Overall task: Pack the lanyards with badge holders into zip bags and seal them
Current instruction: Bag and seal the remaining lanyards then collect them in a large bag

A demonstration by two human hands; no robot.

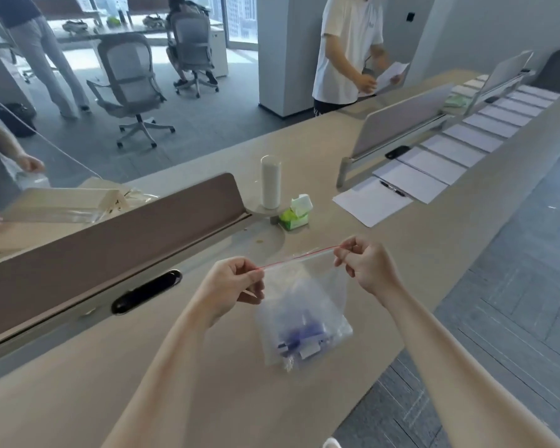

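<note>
One zip bag, blue lanyard inside; two hands pinch red strip.

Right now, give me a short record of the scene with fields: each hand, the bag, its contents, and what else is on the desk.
left hand: pinches the left top corner of the zip bag
right hand: pinches its right top corner
zip bag: held over the desk, red zip strip taut between the hands; seal state unclear
contents: blue lanyard at the bottom
desk: green tissue pack, white cylinder, row of papers
</note>
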